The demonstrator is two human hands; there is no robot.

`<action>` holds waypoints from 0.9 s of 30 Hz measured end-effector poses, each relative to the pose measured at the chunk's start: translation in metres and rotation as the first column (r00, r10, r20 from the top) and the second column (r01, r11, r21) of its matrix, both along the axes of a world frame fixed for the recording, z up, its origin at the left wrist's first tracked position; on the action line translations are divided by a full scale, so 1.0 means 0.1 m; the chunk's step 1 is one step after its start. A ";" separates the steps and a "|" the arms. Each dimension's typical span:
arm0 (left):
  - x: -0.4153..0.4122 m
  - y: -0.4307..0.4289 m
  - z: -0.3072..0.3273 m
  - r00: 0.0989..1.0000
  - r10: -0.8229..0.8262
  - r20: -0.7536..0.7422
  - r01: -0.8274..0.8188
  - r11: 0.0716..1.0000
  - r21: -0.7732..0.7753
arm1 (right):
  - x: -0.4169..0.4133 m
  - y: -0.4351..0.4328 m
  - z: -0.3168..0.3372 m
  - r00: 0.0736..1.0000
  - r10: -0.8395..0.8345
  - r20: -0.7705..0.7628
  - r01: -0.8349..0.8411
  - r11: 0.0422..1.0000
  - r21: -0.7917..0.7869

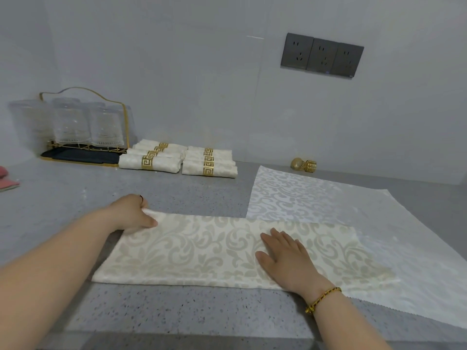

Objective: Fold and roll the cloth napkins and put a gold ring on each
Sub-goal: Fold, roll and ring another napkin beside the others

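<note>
The left hand (131, 213) pinches the far-left corner of the folded napkin (197, 248). The thumb lies on top and the fingers curl behind the raised edge, mostly hidden. The right hand (285, 256) lies flat on the same napkin with its fingers spread, pressing down right of its middle. A gold-and-red bracelet (323, 298) circles that wrist.

The folded napkin is a long cream band with a pale leafy scroll pattern, lying across the grey speckled counter (177, 314) at the centre of the view. Its right end rests on a second napkin (316, 198) that is spread open towards 3 o'clock and cut off at the frame edge.

At 11 o'clock, near the wall, lie 2 stacks of rolled napkins (177, 160), each roll wearing a gold band. The rolls overlap, so the count is unclear. At 1 o'clock 2 loose gold rings (304, 165) sit by the wall, too small to show detail. At 10 o'clock is a gold wire rack (83, 122) of blurred upturned glasses. A pink item (7, 181) at 9 o'clock is cut off.
</note>
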State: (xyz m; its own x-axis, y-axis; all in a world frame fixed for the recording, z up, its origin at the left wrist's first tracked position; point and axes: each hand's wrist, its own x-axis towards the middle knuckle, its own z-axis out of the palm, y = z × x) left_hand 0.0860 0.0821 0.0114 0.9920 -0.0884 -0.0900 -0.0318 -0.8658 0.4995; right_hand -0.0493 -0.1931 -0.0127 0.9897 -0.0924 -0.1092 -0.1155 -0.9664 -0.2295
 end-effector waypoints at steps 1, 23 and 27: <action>-0.02 0.01 -0.02 1.000 0.004 0.009 -0.003 0.992 -0.128 | 0.00 0.00 0.00 1.000 0.001 0.002 -0.001 1.000 0.000; -0.62 0.80 0.25 0.967 0.181 -0.181 -0.255 0.753 -0.607 | 0.06 0.79 0.26 0.935 0.344 0.087 -0.332 0.935 -0.123; -0.64 0.57 0.51 0.993 0.091 -0.072 -0.112 0.596 -0.795 | 0.17 0.93 0.39 0.963 0.240 0.121 -0.262 0.940 0.220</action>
